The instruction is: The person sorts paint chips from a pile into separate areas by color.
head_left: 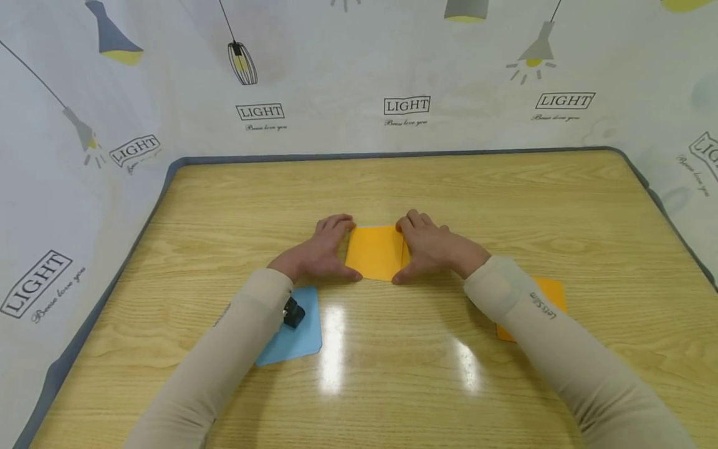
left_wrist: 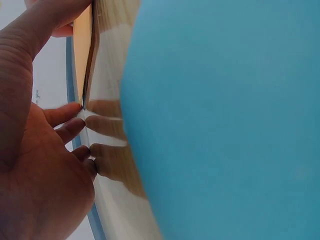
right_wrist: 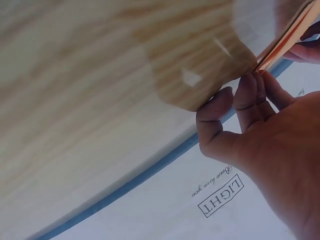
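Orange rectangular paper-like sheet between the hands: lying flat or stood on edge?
Lying flat: in the head view, the orange rectangular paper-like sheet shows its broad face upward.

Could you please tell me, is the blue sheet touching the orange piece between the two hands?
Apart. The head view shows a strip of table between the blue sheet and the orange piece.

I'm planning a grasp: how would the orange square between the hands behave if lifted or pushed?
The orange square is probably light, looking thin edge-on. It may flex or open, since layers show along its right side. Low on the glossy table, it would likely slide, not tip.
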